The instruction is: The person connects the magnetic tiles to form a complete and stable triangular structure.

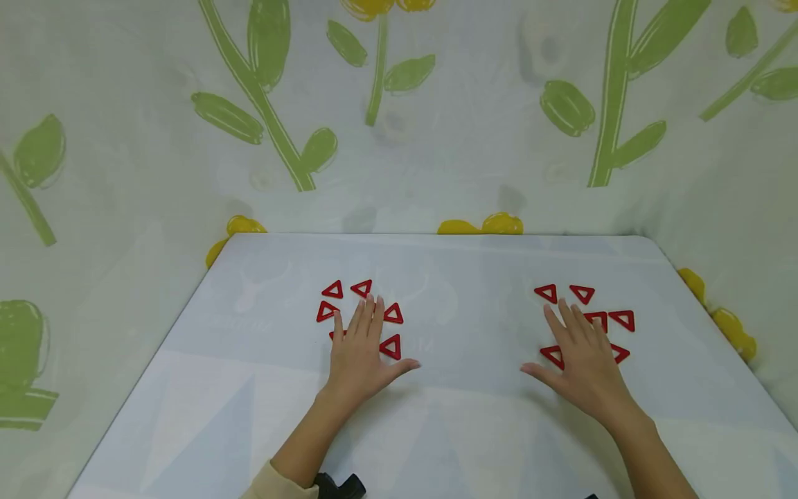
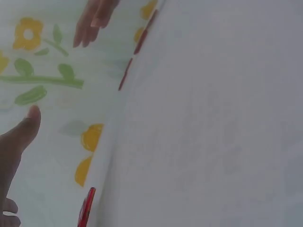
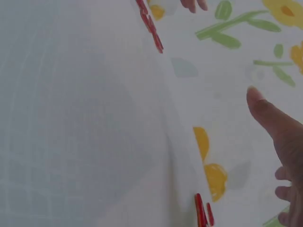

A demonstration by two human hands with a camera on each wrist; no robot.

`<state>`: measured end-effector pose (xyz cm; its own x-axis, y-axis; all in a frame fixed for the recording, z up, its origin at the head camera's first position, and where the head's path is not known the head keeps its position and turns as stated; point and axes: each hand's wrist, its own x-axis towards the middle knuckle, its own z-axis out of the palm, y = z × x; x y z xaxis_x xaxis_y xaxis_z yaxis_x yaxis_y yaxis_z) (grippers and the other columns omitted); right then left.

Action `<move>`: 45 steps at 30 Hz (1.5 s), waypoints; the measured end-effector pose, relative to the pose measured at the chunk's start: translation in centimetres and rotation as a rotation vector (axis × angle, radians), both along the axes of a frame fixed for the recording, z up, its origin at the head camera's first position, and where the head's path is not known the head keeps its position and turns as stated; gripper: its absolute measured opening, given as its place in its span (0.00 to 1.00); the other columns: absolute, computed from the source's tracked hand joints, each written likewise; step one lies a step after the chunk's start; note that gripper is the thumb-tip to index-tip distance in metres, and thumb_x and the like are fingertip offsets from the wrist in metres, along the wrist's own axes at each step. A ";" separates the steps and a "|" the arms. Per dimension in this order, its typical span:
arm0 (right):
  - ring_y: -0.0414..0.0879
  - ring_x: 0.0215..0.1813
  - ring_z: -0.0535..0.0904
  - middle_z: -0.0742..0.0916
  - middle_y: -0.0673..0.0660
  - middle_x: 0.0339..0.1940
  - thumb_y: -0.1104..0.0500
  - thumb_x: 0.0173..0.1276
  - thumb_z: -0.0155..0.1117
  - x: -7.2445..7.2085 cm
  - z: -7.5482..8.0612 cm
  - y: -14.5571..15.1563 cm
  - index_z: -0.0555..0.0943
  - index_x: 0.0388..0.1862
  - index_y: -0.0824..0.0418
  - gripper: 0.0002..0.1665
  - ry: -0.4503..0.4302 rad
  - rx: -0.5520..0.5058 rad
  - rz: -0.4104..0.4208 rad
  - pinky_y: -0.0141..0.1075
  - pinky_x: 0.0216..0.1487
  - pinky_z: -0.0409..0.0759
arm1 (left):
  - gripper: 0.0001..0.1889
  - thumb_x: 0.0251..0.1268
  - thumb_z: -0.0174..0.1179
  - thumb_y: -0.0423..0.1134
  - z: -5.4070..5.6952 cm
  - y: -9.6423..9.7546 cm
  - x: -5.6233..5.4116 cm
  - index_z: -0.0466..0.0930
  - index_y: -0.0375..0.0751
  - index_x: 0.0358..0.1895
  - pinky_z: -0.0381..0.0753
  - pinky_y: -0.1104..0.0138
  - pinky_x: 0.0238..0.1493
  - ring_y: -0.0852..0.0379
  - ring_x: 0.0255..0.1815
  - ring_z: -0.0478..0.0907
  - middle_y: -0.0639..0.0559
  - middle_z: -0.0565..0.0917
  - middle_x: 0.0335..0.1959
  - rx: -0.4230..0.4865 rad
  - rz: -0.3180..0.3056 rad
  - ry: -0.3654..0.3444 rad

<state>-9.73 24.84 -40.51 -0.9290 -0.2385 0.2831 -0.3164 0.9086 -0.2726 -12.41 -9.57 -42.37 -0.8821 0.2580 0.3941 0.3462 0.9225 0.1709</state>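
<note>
Two loose groups of red hollow triangles lie on the white table. My left hand [image 1: 357,359] is spread, palm down, over the left group, its thumb out to the right; one triangle [image 1: 399,347] shows beside it. Over the right group is my right hand [image 1: 584,367], fingers extended and thumb pointing left, with a triangle [image 1: 632,321] to its right. Each hand partly covers some triangles. Neither holds anything. In the left wrist view the left thumb [image 2: 27,128] stands out straight, as does the right thumb [image 3: 267,113] in the right wrist view.
The table [image 1: 461,443] has a pale geometric pattern and a straight far edge. Behind and around it hangs a whitish cloth [image 1: 461,159] printed with green stems and yellow flowers. A black device [image 1: 343,487] sits by the left wrist.
</note>
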 end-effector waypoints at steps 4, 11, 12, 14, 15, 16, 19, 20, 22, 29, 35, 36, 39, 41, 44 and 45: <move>0.64 0.72 0.53 0.62 0.67 0.73 0.41 0.52 0.72 -0.1 -0.9 0.5 0.54 0.76 0.56 0.58 0.057 -0.083 0.032 0.60 0.70 0.44 | 0.57 0.44 0.60 0.72 -0.3 -0.3 0.1 0.56 0.36 0.72 0.46 0.39 0.68 0.45 0.71 0.60 0.41 0.64 0.70 0.031 -0.014 -0.031; 0.66 0.67 0.60 0.69 0.70 0.66 0.54 0.43 0.79 -0.6 -2.3 1.6 0.63 0.72 0.59 0.56 0.099 -0.286 0.103 0.61 0.68 0.49 | 0.56 0.42 0.66 0.67 -0.8 -0.7 0.1 0.58 0.32 0.70 0.49 0.39 0.67 0.44 0.69 0.64 0.39 0.67 0.68 0.108 -0.059 -0.001; 0.65 0.67 0.60 0.70 0.70 0.66 0.56 0.42 0.80 -0.6 -2.4 1.8 0.64 0.71 0.60 0.55 0.102 -0.305 0.108 0.60 0.68 0.51 | 0.56 0.42 0.66 0.67 -0.9 -0.7 0.0 0.58 0.31 0.70 0.49 0.39 0.67 0.44 0.68 0.64 0.39 0.67 0.68 0.113 -0.062 0.006; 0.65 0.66 0.61 0.71 0.70 0.65 0.59 0.41 0.80 -0.7 -2.6 2.0 0.66 0.69 0.63 0.54 0.106 -0.340 0.122 0.62 0.64 0.55 | 0.56 0.42 0.67 0.66 -1.0 -0.8 -0.2 0.58 0.31 0.70 0.50 0.39 0.67 0.44 0.67 0.65 0.39 0.68 0.67 0.123 -0.066 0.017; 0.65 0.65 0.61 0.71 0.70 0.65 0.60 0.40 0.80 -0.7 -2.6 2.1 0.66 0.69 0.64 0.54 0.104 -0.352 0.125 0.63 0.62 0.58 | 0.56 0.42 0.68 0.66 -1.2 -0.8 -0.2 0.58 0.31 0.70 0.49 0.39 0.67 0.44 0.67 0.66 0.39 0.68 0.67 0.130 -0.070 0.018; 0.65 0.65 0.61 0.71 0.70 0.65 0.61 0.40 0.80 -0.7 -2.6 2.2 0.66 0.69 0.64 0.54 0.097 -0.361 0.125 0.64 0.59 0.60 | 0.56 0.41 0.68 0.65 -1.2 -0.9 -0.3 0.59 0.31 0.70 0.50 0.39 0.66 0.44 0.67 0.66 0.39 0.68 0.67 0.135 -0.072 0.016; 0.63 0.65 0.61 0.71 0.69 0.64 0.63 0.41 0.80 -0.6 -2.6 2.4 0.67 0.69 0.64 0.53 0.084 -0.378 0.119 0.64 0.56 0.63 | 0.54 0.42 0.69 0.64 -1.5 -1.0 -0.5 0.61 0.32 0.69 0.53 0.41 0.67 0.45 0.67 0.66 0.41 0.69 0.66 0.158 -0.062 -0.021; 0.59 0.66 0.61 0.72 0.69 0.64 0.63 0.41 0.80 -0.5 -2.6 2.5 0.67 0.68 0.63 0.52 0.083 -0.379 0.115 0.59 0.60 0.63 | 0.54 0.42 0.69 0.64 -1.6 -1.0 -0.6 0.62 0.32 0.69 0.54 0.42 0.66 0.46 0.66 0.67 0.41 0.70 0.66 0.168 -0.057 -0.038; 0.51 0.67 0.61 0.73 0.68 0.63 0.64 0.40 0.80 -0.5 -2.7 2.7 0.68 0.67 0.65 0.51 0.094 -0.382 0.113 0.44 0.66 0.61 | 0.52 0.42 0.69 0.64 -1.8 -1.1 -0.8 0.63 0.33 0.68 0.58 0.44 0.65 0.46 0.65 0.68 0.42 0.72 0.64 0.186 -0.041 -0.071; 0.55 0.58 0.66 0.78 0.65 0.56 0.62 0.39 0.81 -0.5 -3.3 3.4 0.73 0.61 0.67 0.46 0.089 -0.340 0.089 0.19 0.53 0.55 | 0.46 0.42 0.71 0.60 -1.9 -1.1 -1.2 0.69 0.35 0.64 0.63 0.47 0.64 0.45 0.61 0.71 0.41 0.76 0.59 0.241 -0.037 -0.146; 0.58 0.54 0.66 0.79 0.63 0.50 0.61 0.42 0.79 -0.4 -3.3 3.5 0.77 0.56 0.70 0.39 0.053 -0.292 0.051 0.32 0.47 0.64 | 0.39 0.43 0.72 0.56 -2.2 -1.2 -1.3 0.74 0.37 0.60 0.68 0.49 0.59 0.45 0.57 0.73 0.43 0.79 0.53 0.248 -0.047 -0.147; 0.58 0.54 0.66 0.79 0.63 0.50 0.60 0.43 0.79 -0.4 -3.3 3.5 0.77 0.55 0.70 0.38 0.043 -0.282 0.038 0.35 0.46 0.66 | 0.38 0.44 0.72 0.55 -2.2 -1.1 -1.3 0.75 0.37 0.59 0.69 0.49 0.58 0.45 0.56 0.73 0.44 0.78 0.52 0.250 -0.050 -0.141; 0.59 0.53 0.66 0.79 0.65 0.49 0.59 0.45 0.78 -0.4 -3.2 3.5 0.77 0.55 0.71 0.37 0.012 -0.255 0.005 0.47 0.45 0.70 | 0.36 0.44 0.72 0.54 -2.5 -1.1 -1.5 0.77 0.37 0.57 0.69 0.51 0.55 0.45 0.54 0.72 0.45 0.78 0.50 0.242 -0.051 -0.132; 0.61 0.52 0.66 0.80 0.67 0.49 0.58 0.45 0.78 -0.5 -3.2 3.6 0.77 0.55 0.71 0.37 -0.006 -0.240 -0.012 0.55 0.44 0.70 | 0.35 0.44 0.73 0.53 -2.7 -1.1 -1.5 0.77 0.38 0.56 0.69 0.51 0.54 0.46 0.52 0.71 0.45 0.78 0.49 0.230 -0.048 -0.138; 0.63 0.51 0.66 0.80 0.70 0.48 0.57 0.46 0.78 -0.5 -3.3 3.7 0.77 0.54 0.72 0.37 -0.020 -0.217 -0.028 0.59 0.44 0.71 | 0.34 0.43 0.73 0.53 -2.9 -1.1 -1.5 0.79 0.39 0.55 0.68 0.52 0.51 0.47 0.50 0.71 0.45 0.78 0.47 0.224 -0.046 -0.153; 0.64 0.51 0.66 0.79 0.70 0.48 0.57 0.46 0.78 -0.6 -3.3 3.8 0.77 0.54 0.72 0.37 -0.026 -0.212 -0.032 0.60 0.45 0.71 | 0.33 0.43 0.73 0.52 -2.9 -1.1 -1.5 0.80 0.39 0.55 0.67 0.52 0.50 0.47 0.49 0.71 0.46 0.78 0.46 0.226 -0.048 -0.157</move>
